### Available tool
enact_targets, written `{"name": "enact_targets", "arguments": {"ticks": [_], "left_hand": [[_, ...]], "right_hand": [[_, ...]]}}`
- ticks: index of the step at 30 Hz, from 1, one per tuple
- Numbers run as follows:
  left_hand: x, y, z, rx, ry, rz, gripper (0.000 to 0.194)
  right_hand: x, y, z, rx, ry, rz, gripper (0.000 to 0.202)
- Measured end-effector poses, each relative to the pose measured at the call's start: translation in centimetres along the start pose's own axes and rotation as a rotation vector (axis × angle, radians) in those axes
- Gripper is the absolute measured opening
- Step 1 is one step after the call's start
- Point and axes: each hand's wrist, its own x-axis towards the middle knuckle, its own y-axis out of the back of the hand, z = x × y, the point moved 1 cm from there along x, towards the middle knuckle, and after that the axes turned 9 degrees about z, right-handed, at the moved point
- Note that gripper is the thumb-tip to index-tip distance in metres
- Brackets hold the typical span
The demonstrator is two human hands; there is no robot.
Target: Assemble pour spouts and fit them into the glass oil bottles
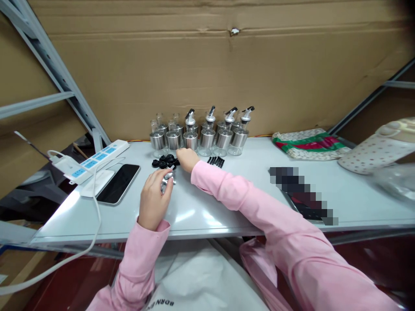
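My left hand (154,196) is closed round a small silver metal pourer part (167,176), low over the table's front. Further back, my right hand (187,159) reaches to the right edge of a pile of black round rubber pieces (163,162); its fingertips are curled and what they hold, if anything, is hidden. Behind it stand two rows of steel-sleeved glass bottles (206,140). Several front bottles carry silver pourers with black levers (231,114); the left ones have bare necks. Small black sticks (216,161) lie in a row right of my right hand.
At the left lie a phone (119,184), a white power bank (97,183) and a power strip (101,159) with a white cable. A patterned cloth (309,144), a dotted white object (372,149) and a pixelated dark item (301,194) are at the right. Cardboard (207,73) stands behind.
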Motion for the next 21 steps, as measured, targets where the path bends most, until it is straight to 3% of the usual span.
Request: {"name": "enact_targets", "arguments": {"ticks": [5, 8, 10, 14, 17, 21], "left_hand": [[-0.2, 0.0, -0.1, -0.022, 0.027, 0.006, 0.023], [-0.4, -0.2, 0.0, -0.114, 0.101, 0.025, 0.030], [-0.4, -0.4, 0.5, -0.161, 0.121, 0.013, 0.030], [0.4, -0.9, 2.2, -0.040, 0.013, -0.200, 0.025], [2.0, -1.7, 3.5, 0.123, -0.120, -0.403, 0.031], [4.5, -3.1, 3.2, 0.163, -0.187, -0.539, 0.021]], "right_hand": [[-1.9, 2.1, -0.2, -0.036, 0.046, -0.001, 0.032], [-4.6, 4.2, 1.1, -0.061, 0.108, 0.004, 0.025], [-6.3, 5.1, 2.5, -0.023, 0.237, -0.007, 0.023], [-7.8, 5.2, 5.5, 0.132, 0.354, 0.048, 0.029], [-7.5, 4.6, 7.0, 0.364, 0.404, 0.063, 0.018], [-6.8, 4.2, 8.1, 0.649, 0.392, 0.057, 0.009]]}}
